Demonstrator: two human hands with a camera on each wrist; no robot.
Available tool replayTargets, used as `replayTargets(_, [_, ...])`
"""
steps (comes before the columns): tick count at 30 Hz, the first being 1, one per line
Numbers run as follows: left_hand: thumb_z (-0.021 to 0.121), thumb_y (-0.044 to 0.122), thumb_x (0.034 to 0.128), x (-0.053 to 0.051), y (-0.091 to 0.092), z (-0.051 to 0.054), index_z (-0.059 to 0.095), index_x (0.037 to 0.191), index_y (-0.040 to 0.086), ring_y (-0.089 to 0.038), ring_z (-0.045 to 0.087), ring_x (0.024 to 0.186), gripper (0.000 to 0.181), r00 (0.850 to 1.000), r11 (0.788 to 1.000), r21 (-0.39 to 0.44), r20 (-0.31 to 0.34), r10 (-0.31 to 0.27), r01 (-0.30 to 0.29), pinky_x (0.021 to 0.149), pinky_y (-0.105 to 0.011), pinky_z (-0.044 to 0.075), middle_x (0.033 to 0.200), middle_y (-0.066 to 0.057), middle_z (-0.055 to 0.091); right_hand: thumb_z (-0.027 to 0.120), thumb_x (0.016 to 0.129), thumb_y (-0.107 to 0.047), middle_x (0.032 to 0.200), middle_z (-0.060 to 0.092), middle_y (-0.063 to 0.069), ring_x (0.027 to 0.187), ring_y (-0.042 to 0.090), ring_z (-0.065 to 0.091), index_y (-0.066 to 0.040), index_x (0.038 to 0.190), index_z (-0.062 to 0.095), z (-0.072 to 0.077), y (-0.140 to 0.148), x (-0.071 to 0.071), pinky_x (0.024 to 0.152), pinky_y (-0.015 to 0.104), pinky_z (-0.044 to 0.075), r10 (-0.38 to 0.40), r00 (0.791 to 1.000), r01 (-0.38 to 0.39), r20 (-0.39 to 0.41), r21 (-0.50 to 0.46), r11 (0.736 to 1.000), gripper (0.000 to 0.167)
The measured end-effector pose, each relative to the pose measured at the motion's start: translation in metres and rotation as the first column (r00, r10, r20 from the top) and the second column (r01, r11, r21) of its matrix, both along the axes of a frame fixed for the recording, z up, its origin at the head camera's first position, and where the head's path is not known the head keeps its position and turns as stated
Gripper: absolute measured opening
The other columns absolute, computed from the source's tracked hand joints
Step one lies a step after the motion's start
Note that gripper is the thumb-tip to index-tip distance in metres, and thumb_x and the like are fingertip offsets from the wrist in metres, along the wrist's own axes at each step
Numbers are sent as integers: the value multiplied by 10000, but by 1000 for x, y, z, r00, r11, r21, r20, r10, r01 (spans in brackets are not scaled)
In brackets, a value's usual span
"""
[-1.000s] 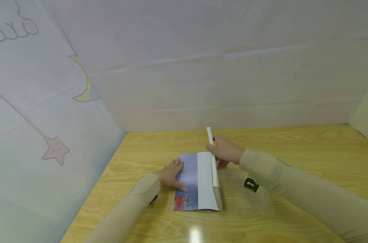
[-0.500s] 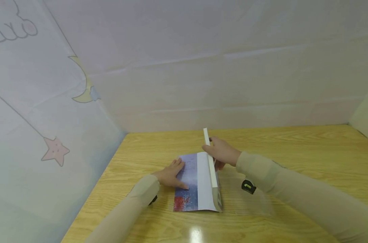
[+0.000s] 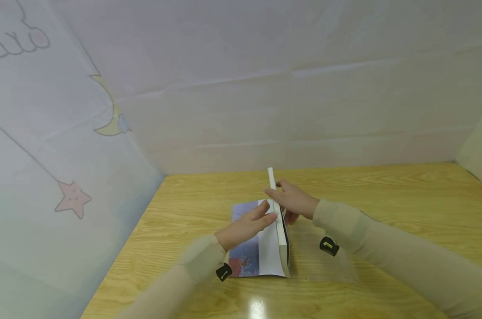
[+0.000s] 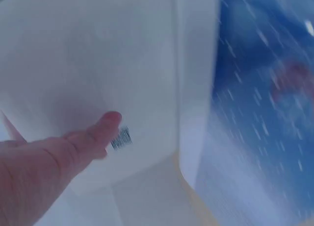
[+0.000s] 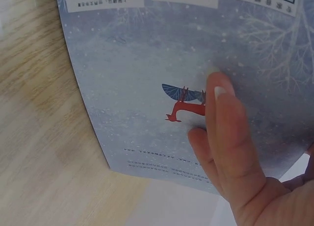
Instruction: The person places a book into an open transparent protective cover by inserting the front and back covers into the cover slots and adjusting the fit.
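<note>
A book [image 3: 282, 237] stands raised on the wooden table, its white page block upright and tilted slightly left. Its blue-purple illustrated cover [image 3: 246, 253] lies flat to the left, with a white strip between. My right hand [image 3: 296, 199] holds the page block near its far end, thumb on the left side and fingers behind. In the right wrist view those fingers lie against a snowy printed cover [image 5: 132, 54] with a red winged animal. My left hand [image 3: 244, 227] is over the flat cover, fingers extended towards the pages. In the left wrist view it is before a white page [image 4: 108, 64] bearing a small barcode-like mark.
A transparent sheet [image 3: 332, 263] lies on the table [image 3: 177, 283] right of the book, partly under my right forearm. A pale wall covering [image 3: 225, 110] rises behind the table, and another with a star and moon stands at left.
My left hand has lifted off the flat cover and moved right to the upright pages. The page block leaned left, then shifted slightly back; my right hand keeps its hold on it.
</note>
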State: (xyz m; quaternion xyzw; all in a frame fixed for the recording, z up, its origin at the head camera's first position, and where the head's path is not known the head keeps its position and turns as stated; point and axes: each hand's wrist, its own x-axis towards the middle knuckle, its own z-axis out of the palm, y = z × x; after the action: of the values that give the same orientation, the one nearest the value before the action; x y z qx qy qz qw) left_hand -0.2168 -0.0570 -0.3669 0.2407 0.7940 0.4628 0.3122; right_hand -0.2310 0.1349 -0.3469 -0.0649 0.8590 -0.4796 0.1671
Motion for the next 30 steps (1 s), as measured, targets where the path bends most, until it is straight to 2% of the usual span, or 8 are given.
replayTargets(3, [422,621,960,5,7,0,-47,1563,146,-266,178,1451,900,999,999,45,37,-1,0,1135,-498,233,1615,-85,-14,396,1026,-468,747,584,161,420,163,548,92,1478,170,-1,0,0,472,332,534,17,1000,-17,-1,-7,1000,754])
replayTargets(6, [437,603,963,8,11,-1,-68,1560,150,-284,164,1453,904,999,997,72,41,0,-3,1131,-516,231,1610,-119,-42,395,1027,-466,760,581,157,423,156,540,97,1477,164,0,0,0,467,310,527,27,1000,-27,0,-18,999,757])
replayTargets(12, [456,564,971,10,14,-3,-48,1557,99,-322,148,1456,903,998,996,86,58,34,-39,1131,-525,225,1609,-152,-7,389,1018,-503,747,598,173,429,164,556,107,1466,168,1,1,1,477,324,535,36,999,-37,-5,-22,999,789])
replayTargets(18, [469,519,980,11,17,-3,-40,1559,98,-305,120,1462,879,995,992,113,88,49,-59,1139,-525,201,1611,-145,1,383,1011,-529,762,569,151,430,159,552,104,1469,162,1,2,2,476,318,532,43,999,-43,2,-36,998,811])
replayTargets(25, [462,448,1005,10,17,-4,3,1573,177,-227,210,1443,779,997,982,188,80,8,-23,1130,-493,245,1618,-15,81,364,1004,-562,727,597,169,440,183,577,80,1406,259,-2,3,2,452,301,514,43,999,-42,15,-65,997,765])
replayTargets(30, [457,410,1013,9,15,-4,39,1575,189,-220,243,1430,734,996,976,218,87,-14,-5,1118,-495,267,1607,-16,144,342,989,-609,852,577,181,521,246,611,65,1393,282,-3,4,2,492,343,531,34,999,-33,22,-59,998,789])
